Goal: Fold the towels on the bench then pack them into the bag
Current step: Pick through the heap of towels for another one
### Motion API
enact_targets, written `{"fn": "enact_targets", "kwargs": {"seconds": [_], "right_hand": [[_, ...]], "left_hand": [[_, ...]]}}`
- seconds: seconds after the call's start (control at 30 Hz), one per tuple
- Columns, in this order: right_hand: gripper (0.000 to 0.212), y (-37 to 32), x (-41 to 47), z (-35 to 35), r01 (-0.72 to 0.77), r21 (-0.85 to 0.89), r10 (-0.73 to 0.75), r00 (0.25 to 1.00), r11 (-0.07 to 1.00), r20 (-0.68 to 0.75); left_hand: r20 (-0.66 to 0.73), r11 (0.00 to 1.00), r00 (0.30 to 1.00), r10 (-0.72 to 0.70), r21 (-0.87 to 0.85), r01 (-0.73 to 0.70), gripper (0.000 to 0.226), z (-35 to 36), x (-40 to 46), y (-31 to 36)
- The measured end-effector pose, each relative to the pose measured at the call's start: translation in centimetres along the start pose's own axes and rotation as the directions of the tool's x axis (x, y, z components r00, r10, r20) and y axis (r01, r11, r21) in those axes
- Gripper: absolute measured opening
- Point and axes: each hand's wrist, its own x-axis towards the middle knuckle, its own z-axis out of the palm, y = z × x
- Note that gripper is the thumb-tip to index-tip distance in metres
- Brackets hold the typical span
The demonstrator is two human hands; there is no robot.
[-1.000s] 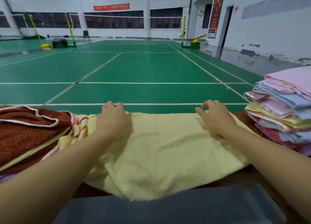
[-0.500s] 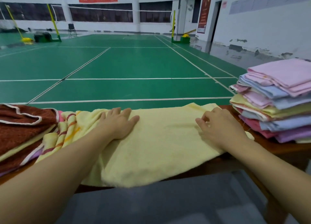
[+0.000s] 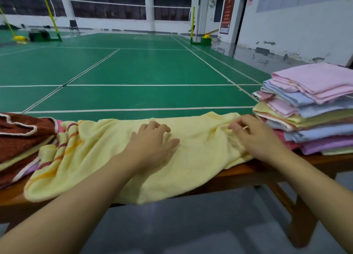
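Yellow towel lies spread across the counter at centre frame, near edge hanging over the front; striped end bunched at its left against the brown towel pile at left edge of frame. Left hand lies flat on the towel's middle, fingers fairly straight and a little spread, pressing not gripping; since a second ago it has slid from the towel's left part toward centre. Right hand sits at the towel's right end, fingers curled and pinching a bunch of cloth; earlier they only rested near the far right corner, now the fabric puckers under them. Towel's right end has also crept closer to the folded stack at right of frame, now just beside it. Camera view has shifted too, so some of that change is head motion.

Meaning, as a guess: smoothing is over and a fold is starting; left hand marks the fold line, right hand is set to carry the right end across to the left. Stack at right suggests many towels already folded; brown pile at left still unfolded. No bag in view, so packing not begun. Risk: overhanging edge may drag the towel off the counter.
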Motion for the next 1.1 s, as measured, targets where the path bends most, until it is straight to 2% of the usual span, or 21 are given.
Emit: {"fn": "enact_targets", "kwargs": {"seconds": [0.07,0.17,0.23,0.3,0.5,0.6,0.7,0.77,0.87,0.93,1.03,1.1], "right_hand": [[0.033,1.0,-0.4,-2.4,0.057,0.011,-0.057,0.998,0.998,-0.009],[0.042,1.8,-1.9,-4.3,0.073,0.138,-0.106,0.962,0.988,0.251],[0.029,2.2,-2.7,-4.0,0.062,0.195,-0.135,0.913,0.979,0.385],[0.021,2.3,-3.1,-3.5,0.060,0.211,-0.144,0.902,0.976,0.408],[0.023,2.5,-3.7,-1.6,0.155,0.158,-0.199,0.927,0.975,0.319],[0.022,2.3,-3.8,-1.8,0.114,0.256,-0.187,0.942,0.960,0.280],[0.030,2.3,-3.9,-2.8,0.056,0.368,-0.149,0.962,0.928,0.228],[0.052,2.7,-4.0,-3.2,0.099,0.287,-0.169,0.958,0.953,0.231],[0.077,3.3,-4.1,-3.8,0.068,0.041,-0.076,0.965,0.997,0.252],[0.073,3.1,-4.0,-4.3,0.087,-0.026,-0.082,0.984,0.996,0.159],[0.062,1.6,-3.5,-4.0,0.147,0.032,-0.146,0.989,0.989,-0.025],[0.058,0.5,-3.0,-2.6,0.143,0.029,-0.143,0.990,0.989,-0.010]], "left_hand": [[0.056,0.997,0.998,0.006,0.078,-0.010,0.061,0.6,-0.2,-0.2],[0.068,0.997,0.998,-0.003,0.078,-0.003,0.062,0.7,0.0,-0.5],[0.060,0.996,0.998,-0.005,0.084,0.000,0.062,0.7,0.1,-0.5],[0.055,0.996,0.998,-0.007,0.094,0.002,0.062,0.8,0.2,-0.5],[0.041,0.995,0.999,-0.010,0.098,0.006,0.062,0.9,0.1,-0.5],[0.043,0.995,0.999,-0.007,0.104,0.003,0.061,0.8,0.1,-0.5],[0.037,0.995,0.999,-0.009,0.101,0.005,0.061,0.9,0.1,-0.5],[0.039,0.995,0.999,-0.012,0.099,0.008,0.061,0.9,0.1,-0.5],[0.050,0.995,0.999,-0.008,0.103,0.003,0.062,0.8,0.2,-0.5],[0.061,0.995,0.998,-0.001,0.102,-0.005,0.064,0.7,0.1,-0.5],[0.073,0.995,0.997,0.001,0.098,-0.009,0.065,0.5,0.0,-0.5],[0.071,0.995,0.997,0.001,0.102,-0.008,0.065,0.5,-0.1,-0.4]]}}
